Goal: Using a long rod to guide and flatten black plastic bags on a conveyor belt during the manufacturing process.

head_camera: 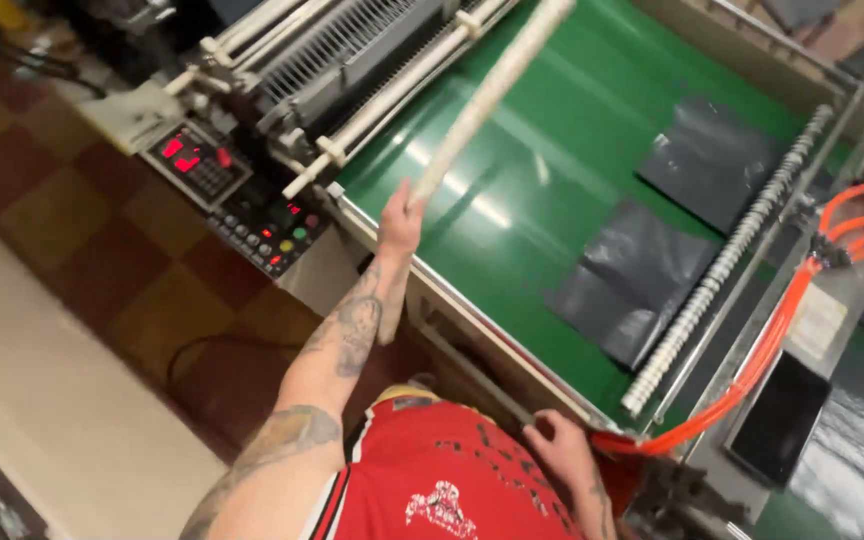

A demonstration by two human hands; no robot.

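Note:
My left hand (399, 225) is stretched out and closed around a long white stick (482, 100). The stick slants up over the near edge of a green conveyor belt (542, 190); its lower end reaches past my forearm. My right hand (564, 452) sits low by my red shirt, with its fingers curled over the metal frame edge (472, 325) of the machine. Two dark grey plastic bags (632, 280) (712, 160) lie flat on the belt, well to the right of the stick.
A white ribbed roller (722, 270) crosses the belt's right end. Orange hoses (772, 340) run along the frame beside a flat black slab (782, 420). A control panel (242, 195) with red displays and buttons sits at the left, above a brown tiled floor (102, 230).

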